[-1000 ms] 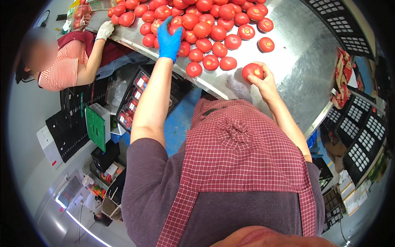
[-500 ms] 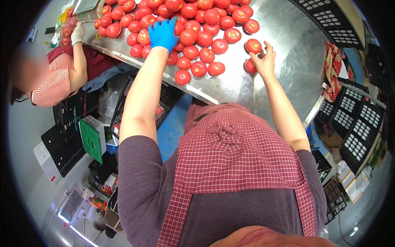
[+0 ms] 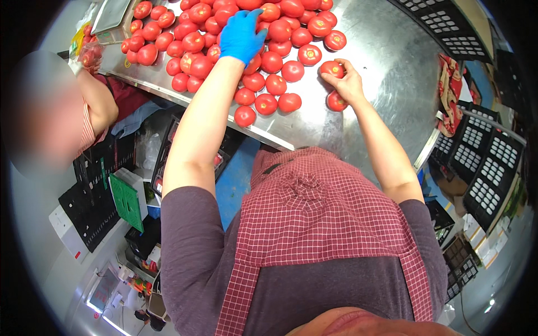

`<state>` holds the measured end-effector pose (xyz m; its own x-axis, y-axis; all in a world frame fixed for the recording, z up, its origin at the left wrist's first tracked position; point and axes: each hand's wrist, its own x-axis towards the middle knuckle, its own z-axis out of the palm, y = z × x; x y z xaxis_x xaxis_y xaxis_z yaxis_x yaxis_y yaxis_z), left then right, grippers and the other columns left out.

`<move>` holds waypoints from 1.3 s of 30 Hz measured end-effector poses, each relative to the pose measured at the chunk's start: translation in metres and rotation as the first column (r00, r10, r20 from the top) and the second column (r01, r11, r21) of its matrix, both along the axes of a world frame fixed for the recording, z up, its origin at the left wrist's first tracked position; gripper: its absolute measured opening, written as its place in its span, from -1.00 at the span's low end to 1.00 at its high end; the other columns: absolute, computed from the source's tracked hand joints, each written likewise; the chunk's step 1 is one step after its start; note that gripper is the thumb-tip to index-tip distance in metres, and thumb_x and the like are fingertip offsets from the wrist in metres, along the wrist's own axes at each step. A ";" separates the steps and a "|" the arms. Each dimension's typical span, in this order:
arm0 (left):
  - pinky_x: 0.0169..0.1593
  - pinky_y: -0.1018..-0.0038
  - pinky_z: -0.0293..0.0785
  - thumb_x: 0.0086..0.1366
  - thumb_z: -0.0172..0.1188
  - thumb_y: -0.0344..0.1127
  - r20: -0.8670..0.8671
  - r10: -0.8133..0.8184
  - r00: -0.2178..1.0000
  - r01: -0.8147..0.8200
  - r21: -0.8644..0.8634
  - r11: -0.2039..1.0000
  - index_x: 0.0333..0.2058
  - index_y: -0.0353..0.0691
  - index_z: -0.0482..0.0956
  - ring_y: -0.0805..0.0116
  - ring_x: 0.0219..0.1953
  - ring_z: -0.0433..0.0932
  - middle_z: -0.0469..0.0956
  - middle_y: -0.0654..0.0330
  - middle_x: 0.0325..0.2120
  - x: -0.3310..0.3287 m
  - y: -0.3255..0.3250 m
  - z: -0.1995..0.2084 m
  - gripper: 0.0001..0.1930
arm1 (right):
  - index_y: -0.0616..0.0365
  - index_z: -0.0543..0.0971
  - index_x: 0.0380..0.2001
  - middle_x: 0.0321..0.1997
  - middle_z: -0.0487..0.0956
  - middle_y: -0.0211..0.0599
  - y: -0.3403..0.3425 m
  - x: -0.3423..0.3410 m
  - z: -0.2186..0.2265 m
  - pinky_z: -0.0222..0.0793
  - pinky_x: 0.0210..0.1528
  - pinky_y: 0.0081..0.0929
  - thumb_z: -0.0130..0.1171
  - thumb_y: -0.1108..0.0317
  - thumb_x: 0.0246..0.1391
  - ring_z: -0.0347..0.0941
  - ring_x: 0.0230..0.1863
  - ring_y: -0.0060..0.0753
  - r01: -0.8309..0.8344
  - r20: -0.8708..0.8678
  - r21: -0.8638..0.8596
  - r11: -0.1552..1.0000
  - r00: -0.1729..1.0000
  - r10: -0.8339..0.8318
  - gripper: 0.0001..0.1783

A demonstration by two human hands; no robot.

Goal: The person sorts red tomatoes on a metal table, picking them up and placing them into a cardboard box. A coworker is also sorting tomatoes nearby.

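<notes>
My left hand (image 3: 242,38), in a blue glove, lies over the pile of red tomatoes (image 3: 193,42) with its fingers apart. One fingertip reaches a tomato (image 3: 270,12) at the far side of the pile, and the thumb is beside another tomato (image 3: 279,31). My bare right hand (image 3: 349,85) is right of the pile, thumb and fingers curled around a tomato (image 3: 332,69) at the table surface. A further tomato (image 3: 337,101) sits just below that hand, partly covered by it. Several tomatoes line the pile's near edge, one (image 3: 245,116) closest to the table's rim.
The tomatoes rest on a metal table (image 3: 392,92). A scale (image 3: 112,22) stands at its far left, near a co-worker (image 3: 101,106). A black tray with pale cells (image 3: 443,25) is at the far right, with a patterned red cloth (image 3: 450,95) on the right edge.
My left hand has shifted right across the pile and its fingers have drawn closer to a tomato. My right hand has closed more around its tomato and moved slightly left. The co-worker has leaned nearer.
</notes>
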<state>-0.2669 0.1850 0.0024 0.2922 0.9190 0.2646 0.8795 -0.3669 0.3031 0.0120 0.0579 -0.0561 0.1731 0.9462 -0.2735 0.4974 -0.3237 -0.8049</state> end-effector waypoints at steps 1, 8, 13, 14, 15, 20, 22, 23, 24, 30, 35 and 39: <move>-0.04 0.15 0.49 0.12 0.25 -0.17 -0.055 0.011 0.998 -0.014 -0.058 0.998 0.11 0.09 0.41 -0.02 -0.06 0.49 0.46 0.06 -0.03 0.012 0.010 -0.004 -0.47 | 0.27 0.43 0.01 -0.12 0.57 -0.19 -0.003 -0.001 -0.001 0.45 -0.02 -0.46 0.48 0.20 -0.18 0.51 -0.11 -0.40 0.001 -0.111 -0.002 1.000 0.994 -0.001 -0.30; -0.10 0.14 0.55 0.28 0.02 -0.27 -0.416 -0.056 0.908 0.005 -0.122 0.992 0.17 0.27 0.33 0.04 0.00 0.48 0.39 0.16 0.08 0.024 0.059 -0.026 -0.52 | 0.34 0.42 0.01 -0.09 0.55 -0.16 -0.020 -0.015 0.032 0.45 -0.05 -0.48 0.42 0.29 -0.08 0.50 -0.10 -0.43 0.104 -0.515 -0.054 0.993 0.849 -0.117 -0.38; -0.05 0.19 0.52 0.08 0.29 -0.28 -0.122 -0.108 0.987 0.091 -0.135 0.987 0.13 0.01 0.38 -0.01 -0.03 0.48 0.42 0.01 0.01 0.021 0.058 -0.011 -0.42 | 0.33 0.41 0.01 -0.08 0.54 -0.17 -0.011 -0.022 0.038 0.47 -0.05 -0.49 0.35 0.38 -0.01 0.50 -0.10 -0.45 0.115 -0.695 -0.108 0.987 0.701 -0.158 -0.47; -0.04 0.23 0.53 0.08 0.30 -0.32 0.062 -0.110 0.992 0.115 -0.079 0.990 0.14 0.02 0.36 0.02 -0.01 0.48 0.41 0.03 0.03 0.016 0.055 -0.019 -0.40 | 0.32 0.40 0.01 -0.07 0.54 -0.17 -0.009 -0.025 0.039 0.47 -0.08 -0.51 0.32 0.35 0.04 0.51 -0.09 -0.44 0.120 -0.737 -0.108 0.987 0.657 -0.160 -0.49; -0.04 0.26 0.55 0.08 0.31 -0.35 0.238 -0.119 0.964 0.127 -0.020 0.992 0.16 0.03 0.34 0.05 0.02 0.47 0.39 0.05 0.05 0.011 0.052 -0.021 -0.37 | 0.32 0.39 0.02 -0.07 0.54 -0.17 -0.005 -0.028 0.043 0.48 -0.10 -0.52 0.30 0.33 0.06 0.52 -0.10 -0.43 0.097 -0.738 -0.135 0.986 0.654 -0.166 -0.49; -0.07 0.43 0.58 0.17 0.21 -0.51 0.921 0.331 0.204 0.497 -0.389 0.776 0.24 -0.15 0.18 0.21 0.01 0.52 0.40 0.11 0.06 0.003 0.002 0.016 -0.34 | 0.32 0.33 0.10 -0.04 0.53 -0.16 0.026 -0.048 0.063 0.49 -0.19 -0.56 0.22 0.19 0.14 0.54 -0.12 -0.39 -0.013 -0.742 -0.134 0.991 0.664 -0.091 -0.42; -0.08 0.42 0.58 0.18 0.21 -0.51 0.918 0.383 0.101 0.546 -0.373 0.750 0.26 -0.14 0.16 0.21 0.00 0.53 0.41 0.09 0.06 -0.001 -0.015 0.027 -0.32 | 0.33 0.23 0.21 0.00 0.51 -0.12 0.042 -0.059 0.068 0.51 -0.18 -0.53 0.20 0.19 0.15 0.56 -0.11 -0.31 -0.022 -0.843 -0.054 0.998 0.536 -0.034 -0.32; -0.08 0.41 0.59 0.18 0.20 -0.51 0.912 0.408 0.049 0.572 -0.361 0.737 0.27 -0.13 0.15 0.21 0.00 0.54 0.41 0.07 0.05 -0.001 -0.021 0.030 -0.32 | 0.33 0.21 0.23 0.02 0.51 -0.09 0.049 -0.062 0.074 0.52 -0.17 -0.52 0.20 0.20 0.16 0.56 -0.09 -0.28 -0.033 -0.892 -0.016 0.999 0.451 0.000 -0.30; -0.09 0.37 0.59 0.22 0.18 -0.47 0.920 0.391 -0.006 0.584 -0.314 0.749 0.28 -0.13 0.13 0.16 0.00 0.54 0.40 0.04 0.06 -0.001 -0.026 0.030 -0.33 | 0.29 0.22 0.24 0.00 0.52 -0.12 0.053 -0.066 0.079 0.53 -0.08 -0.46 0.12 0.18 0.20 0.54 0.00 -0.26 -0.020 -0.891 0.005 1.000 0.454 0.014 -0.35; -0.11 0.35 0.59 0.27 0.19 -0.33 0.847 0.485 -0.217 0.640 -0.252 0.726 0.26 -0.14 0.17 0.12 -0.02 0.53 0.39 0.02 0.07 -0.005 -0.038 0.028 -0.38 | 0.27 0.34 0.15 0.03 0.51 -0.08 0.037 -0.053 0.059 0.46 -0.01 -0.42 0.20 0.27 0.12 0.52 -0.03 -0.31 -0.066 -0.622 0.070 0.995 0.777 0.095 -0.43; -0.09 0.39 0.58 0.24 0.22 -0.37 0.891 0.455 -0.015 0.580 -0.363 0.730 0.25 -0.15 0.20 0.20 -0.05 0.54 0.40 0.06 0.07 0.002 -0.069 0.026 -0.38 | 0.10 0.47 0.01 -0.01 0.48 -0.09 -0.031 -0.019 0.037 0.25 0.16 -0.20 0.37 0.20 -0.21 0.37 0.08 -0.02 -0.243 0.190 0.096 0.965 0.956 0.222 -0.37; -0.14 0.42 0.58 0.22 0.20 -0.38 0.847 0.532 0.021 0.573 -0.446 0.687 0.20 -0.14 0.26 0.30 -0.14 0.55 0.36 0.10 0.08 0.019 -0.101 0.025 -0.43 | 0.04 0.39 0.11 0.09 0.39 -0.10 -0.073 -0.007 0.038 0.24 0.19 -0.19 0.37 0.31 -0.23 0.30 0.15 0.03 -0.272 0.305 0.028 0.962 0.919 0.251 -0.28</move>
